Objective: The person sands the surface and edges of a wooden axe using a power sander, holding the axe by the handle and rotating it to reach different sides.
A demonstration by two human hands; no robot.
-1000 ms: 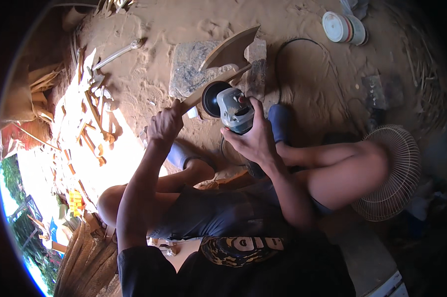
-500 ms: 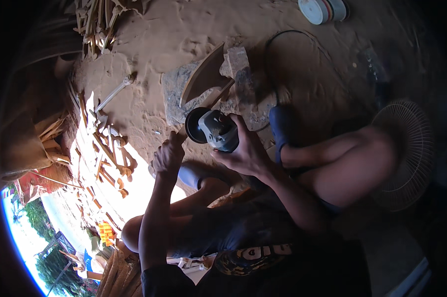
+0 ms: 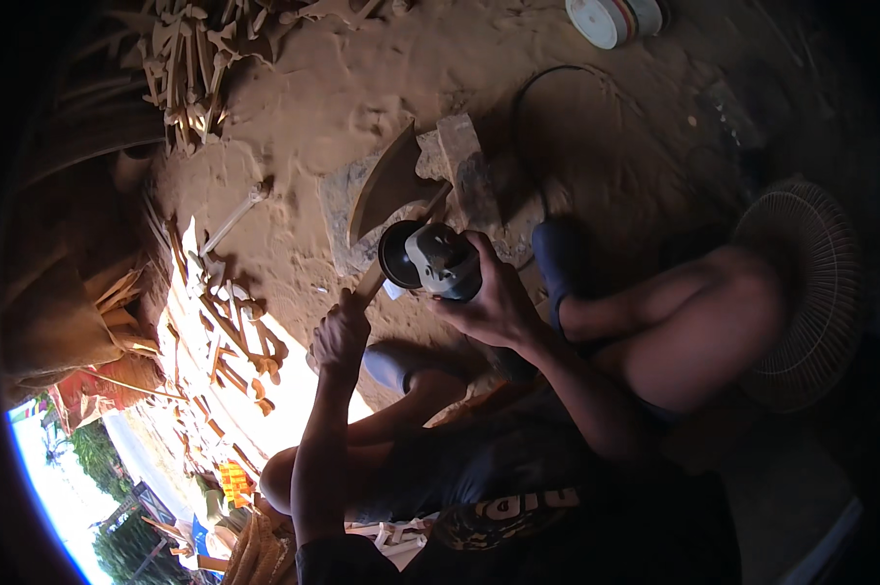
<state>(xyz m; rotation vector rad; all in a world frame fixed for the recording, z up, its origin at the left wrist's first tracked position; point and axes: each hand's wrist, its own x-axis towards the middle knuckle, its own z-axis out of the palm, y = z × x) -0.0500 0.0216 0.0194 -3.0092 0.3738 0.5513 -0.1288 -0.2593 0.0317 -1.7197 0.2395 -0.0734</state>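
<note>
My feed shows pale lettering point(image 3: 528, 506) on a dark shirt point(image 3: 606, 541) at six o'clock. The left hand point(image 3: 341, 336) clasps the handle of a wooden axe shape point(image 3: 389, 195), head toward eleven; the right hand point(image 3: 498, 304) grips a grinder point(image 3: 442, 261) mid-view, its disc point(image 3: 397, 255) perhaps touching the wood, though shadowed.

Sand point(image 3: 294, 117): brown, dimpled, sunlit in a patch toward its left edge.
Bucket point(image 3: 596, 21): pale, striped, at the far edge, right of the middle.
Grille point(image 3: 815, 292): round, of thin wire, near the right edge.
Heap point(image 3: 191, 63): long pale pieces, tangled at the far left corner.
Lone stick point(image 3: 235, 216): pale, knobbed at one end, nearer than the heap.
</note>
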